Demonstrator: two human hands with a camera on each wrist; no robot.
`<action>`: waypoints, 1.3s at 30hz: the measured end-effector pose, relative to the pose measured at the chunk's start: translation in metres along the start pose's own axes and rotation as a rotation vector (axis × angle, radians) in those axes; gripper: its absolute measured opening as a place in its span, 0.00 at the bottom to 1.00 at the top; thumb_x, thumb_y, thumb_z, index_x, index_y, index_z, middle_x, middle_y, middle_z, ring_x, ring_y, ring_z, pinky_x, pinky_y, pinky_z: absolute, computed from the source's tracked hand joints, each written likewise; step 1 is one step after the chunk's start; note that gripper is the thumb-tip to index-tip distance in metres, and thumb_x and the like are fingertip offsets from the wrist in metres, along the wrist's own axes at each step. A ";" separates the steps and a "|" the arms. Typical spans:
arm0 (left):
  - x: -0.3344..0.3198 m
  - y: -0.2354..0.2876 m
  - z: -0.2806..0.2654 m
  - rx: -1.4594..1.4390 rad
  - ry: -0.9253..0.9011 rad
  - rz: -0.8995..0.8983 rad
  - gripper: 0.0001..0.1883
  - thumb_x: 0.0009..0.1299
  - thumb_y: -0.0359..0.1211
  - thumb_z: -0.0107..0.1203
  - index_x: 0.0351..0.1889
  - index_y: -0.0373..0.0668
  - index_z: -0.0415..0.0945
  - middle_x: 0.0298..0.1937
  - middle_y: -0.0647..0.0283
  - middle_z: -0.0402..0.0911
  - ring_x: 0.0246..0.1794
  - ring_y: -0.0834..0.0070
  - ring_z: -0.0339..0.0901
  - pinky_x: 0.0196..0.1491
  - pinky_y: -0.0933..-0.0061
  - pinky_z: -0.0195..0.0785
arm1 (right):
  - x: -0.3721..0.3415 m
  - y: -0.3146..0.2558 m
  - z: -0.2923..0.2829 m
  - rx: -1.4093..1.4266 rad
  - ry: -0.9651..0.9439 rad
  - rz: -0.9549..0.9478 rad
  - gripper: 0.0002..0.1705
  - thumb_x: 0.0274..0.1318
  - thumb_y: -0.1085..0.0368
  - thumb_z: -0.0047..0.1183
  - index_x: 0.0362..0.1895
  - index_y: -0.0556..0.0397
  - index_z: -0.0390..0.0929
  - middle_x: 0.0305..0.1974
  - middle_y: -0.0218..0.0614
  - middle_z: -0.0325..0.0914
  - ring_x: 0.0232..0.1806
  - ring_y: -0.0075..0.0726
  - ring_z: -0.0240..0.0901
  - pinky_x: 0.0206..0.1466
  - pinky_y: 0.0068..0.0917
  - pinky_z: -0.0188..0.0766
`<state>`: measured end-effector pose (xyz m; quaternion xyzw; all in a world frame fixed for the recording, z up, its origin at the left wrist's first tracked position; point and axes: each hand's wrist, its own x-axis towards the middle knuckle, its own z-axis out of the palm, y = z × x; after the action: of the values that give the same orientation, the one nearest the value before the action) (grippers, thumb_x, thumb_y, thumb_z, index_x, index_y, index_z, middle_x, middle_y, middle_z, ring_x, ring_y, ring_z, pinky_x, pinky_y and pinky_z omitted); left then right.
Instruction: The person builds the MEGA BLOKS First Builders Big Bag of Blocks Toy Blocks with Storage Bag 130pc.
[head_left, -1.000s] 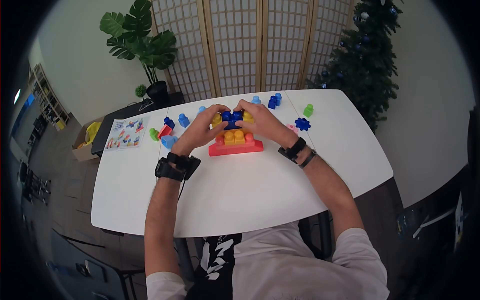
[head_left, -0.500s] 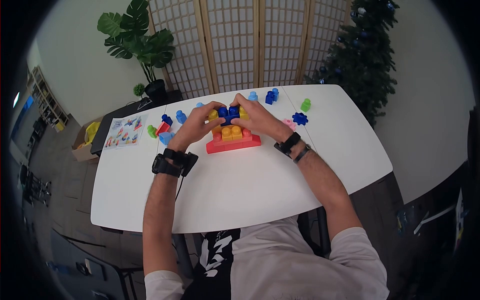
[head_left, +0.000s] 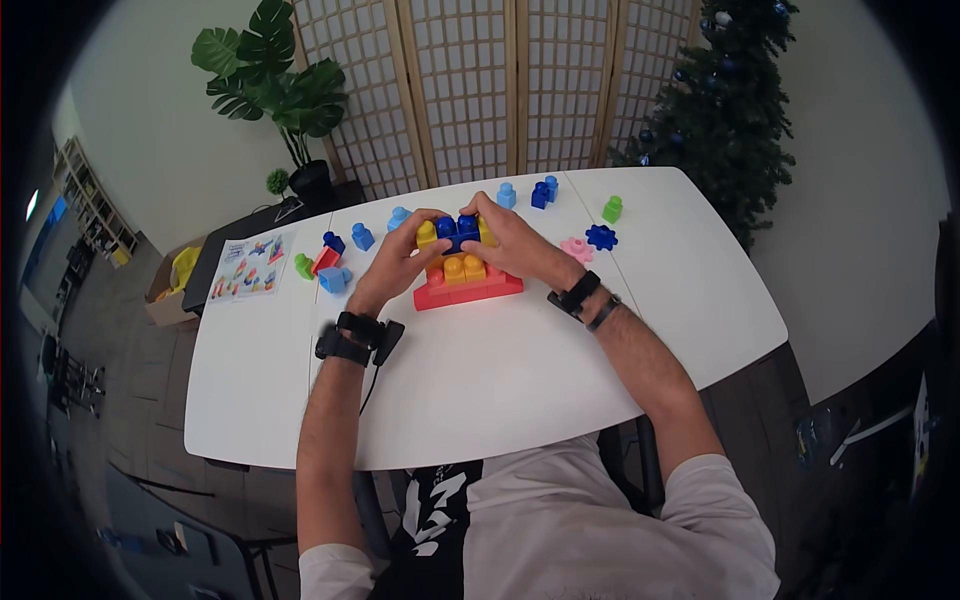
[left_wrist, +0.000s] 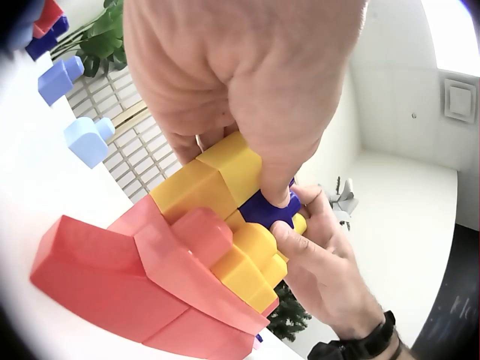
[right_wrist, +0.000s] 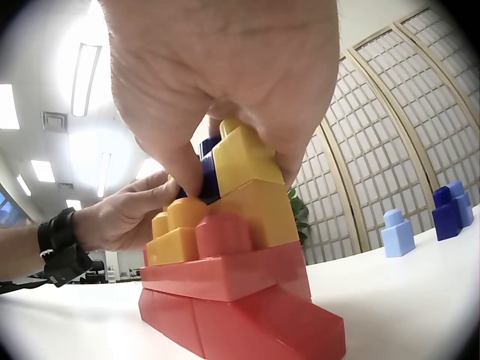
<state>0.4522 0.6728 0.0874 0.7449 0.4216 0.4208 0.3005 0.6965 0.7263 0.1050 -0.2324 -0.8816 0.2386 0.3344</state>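
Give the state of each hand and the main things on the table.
Red, yellow and dark-blue plastic block stack: assembled in tiers, upright.
Bare left hand: gripping the stack's top.
Bare right hand: gripping the stack's top too.
Dark-blue plastic gear: lying flat.
Pink plastic gear: lying flat.
Green plastic block at right: upright, stud up.
Printed paper sheet: flat, pictures up.

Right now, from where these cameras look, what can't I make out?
Printed sheet, head view: its wording is too small to read.
Tree, head view: its top is cut off by the upper edge.
Left hand, left wrist view: finger ends, thumb aside, hidden behind the block stack.
Dark blue block in the stack, right wrist view: partly covered by the right hand.
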 end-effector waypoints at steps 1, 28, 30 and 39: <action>-0.001 0.001 0.001 0.017 0.015 0.015 0.21 0.83 0.32 0.62 0.70 0.39 0.72 0.60 0.62 0.80 0.61 0.78 0.77 0.67 0.71 0.73 | 0.000 0.001 0.000 0.000 -0.001 0.001 0.24 0.67 0.67 0.65 0.57 0.57 0.64 0.61 0.52 0.78 0.66 0.58 0.78 0.68 0.45 0.75; -0.091 -0.061 -0.210 0.499 0.497 -0.228 0.20 0.80 0.31 0.59 0.69 0.42 0.77 0.61 0.54 0.86 0.59 0.66 0.85 0.50 0.66 0.81 | -0.101 0.163 -0.148 -0.594 0.251 0.540 0.30 0.60 0.61 0.72 0.64 0.54 0.77 0.55 0.50 0.85 0.57 0.54 0.84 0.58 0.44 0.81; -0.103 -0.066 -0.196 0.591 0.411 -0.267 0.21 0.78 0.28 0.59 0.70 0.42 0.76 0.62 0.53 0.86 0.60 0.63 0.85 0.52 0.63 0.81 | -0.109 0.174 -0.144 -0.607 0.263 0.546 0.29 0.60 0.63 0.72 0.64 0.52 0.77 0.52 0.48 0.87 0.50 0.50 0.88 0.52 0.42 0.84; -0.111 -0.100 -0.183 0.761 0.446 -0.282 0.16 0.70 0.29 0.70 0.55 0.38 0.86 0.54 0.53 0.90 0.49 0.58 0.88 0.51 0.61 0.82 | -0.099 0.151 -0.143 -0.399 0.414 0.421 0.21 0.57 0.70 0.70 0.56 0.52 0.82 0.41 0.45 0.86 0.40 0.47 0.86 0.49 0.37 0.84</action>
<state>0.2209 0.6387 0.0509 0.6290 0.6977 0.3408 -0.0381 0.9007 0.8249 0.0657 -0.5134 -0.7570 0.0733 0.3975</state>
